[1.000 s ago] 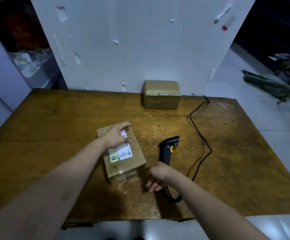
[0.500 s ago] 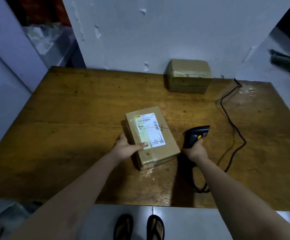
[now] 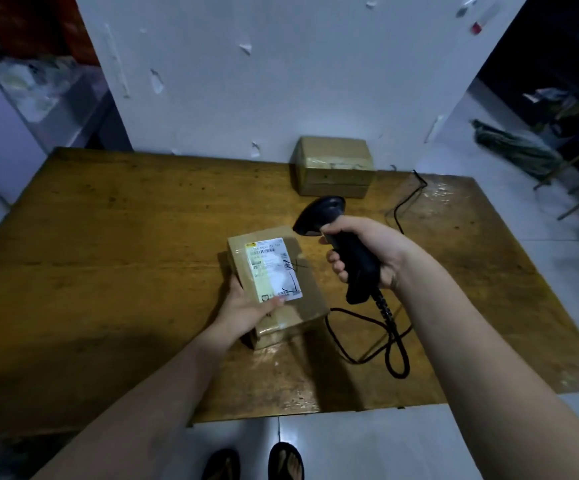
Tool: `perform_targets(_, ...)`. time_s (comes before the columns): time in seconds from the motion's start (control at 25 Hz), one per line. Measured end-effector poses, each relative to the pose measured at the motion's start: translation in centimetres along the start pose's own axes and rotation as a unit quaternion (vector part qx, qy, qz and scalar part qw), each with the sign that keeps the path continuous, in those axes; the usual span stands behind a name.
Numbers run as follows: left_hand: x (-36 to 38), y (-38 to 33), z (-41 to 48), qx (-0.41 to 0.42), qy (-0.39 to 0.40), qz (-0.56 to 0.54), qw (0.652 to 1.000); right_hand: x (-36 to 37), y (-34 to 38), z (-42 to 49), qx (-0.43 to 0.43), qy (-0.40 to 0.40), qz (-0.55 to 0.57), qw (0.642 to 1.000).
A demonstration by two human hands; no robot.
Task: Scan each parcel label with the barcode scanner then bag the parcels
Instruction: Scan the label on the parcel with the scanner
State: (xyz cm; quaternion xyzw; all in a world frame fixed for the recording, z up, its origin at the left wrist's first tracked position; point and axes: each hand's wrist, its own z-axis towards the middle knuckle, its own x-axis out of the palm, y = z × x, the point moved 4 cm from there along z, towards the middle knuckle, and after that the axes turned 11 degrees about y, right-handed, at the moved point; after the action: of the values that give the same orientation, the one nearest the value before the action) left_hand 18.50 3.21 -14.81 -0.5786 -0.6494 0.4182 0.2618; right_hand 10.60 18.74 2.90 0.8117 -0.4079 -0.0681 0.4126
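Your left hand (image 3: pixel 246 306) holds the near-left corner of the small brown cardboard parcel (image 3: pixel 310 289), thumb pressed on the lower edge of its white printed shipping label (image 3: pixel 274 268) and fingers tucked along its left side. The parcel sits near the middle of the worn brown wooden table (image 3: pixel 108 237); whether its left edge is lifted off the wood I cannot tell. It looks like a light, stiff box, and the glossy clear tape around it will likely be slick, so hold it by the edges and corners rather than the flat faces, and slide your thumb clear of the label before you scan. Your right hand (image 3: pixel 367 251) is wrapped tight round the handle of the black pistol-grip barcode scanner (image 3: pixel 322 213), raised just beside the parcel's far-right corner with its head tipped towards the label. Its black cable (image 3: pixel 385 341) loops on the table to the right of the parcel and could drag as you swing. A second brown taped cardboard parcel (image 3: pixel 333 168) rests at the table's far edge against the white peeling wall (image 3: pixel 281 64). The tabletop looks scuffed and shiny in patches. The room is dim, with pale floor tiles (image 3: pixel 367 445) underfoot; no bag is visible.
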Motion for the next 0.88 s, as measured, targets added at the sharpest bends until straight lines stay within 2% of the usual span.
perform_targets(0.36,-0.5,0.1,1.1,-0.012,0.021,0.020,1.000,4.2,3.1,-1.4,0.003,0.039,-0.068,0.997)
perform_targets(0.88,-0.7,0.2,1.1,-0.011,0.025,0.056,0.998,5.3,3.4,-1.2,-0.003,0.044,-0.043,0.998)
